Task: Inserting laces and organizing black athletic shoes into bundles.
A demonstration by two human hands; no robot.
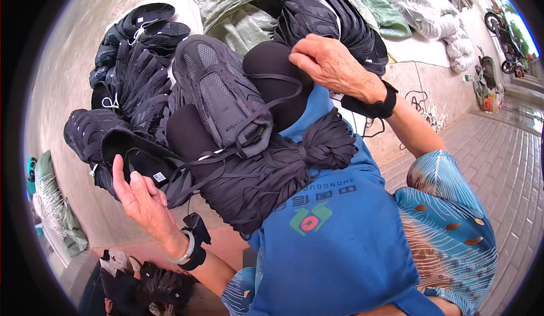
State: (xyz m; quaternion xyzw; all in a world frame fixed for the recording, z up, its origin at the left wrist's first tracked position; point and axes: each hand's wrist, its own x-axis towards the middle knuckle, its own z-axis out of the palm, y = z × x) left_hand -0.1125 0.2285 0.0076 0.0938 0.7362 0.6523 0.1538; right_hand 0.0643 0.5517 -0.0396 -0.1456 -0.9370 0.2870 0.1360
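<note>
A dark grey mesh shoe upper (212,89) lies across my knees, heel end toward me, with a flat black lace (289,89) trailing loosely from it. On my apron beside it rests a thick bundle of black shoelaces (255,188), gathered tight at its right end. My right hand (334,64) is above my right knee, its fingers curled into a pinch; what they hold, if anything, is hidden. My left hand (139,197) is at the left, index finger stretched out and fingers apart, next to a black shoe upper (133,152) with a white tag inside.
Stacked black shoe uppers (136,78) tied with white string pile up at left. Another stack (323,18) stands at the back beside green woven sacks (243,27). White bundles (425,16) lie farther right. Dark items (153,285) sit low at left.
</note>
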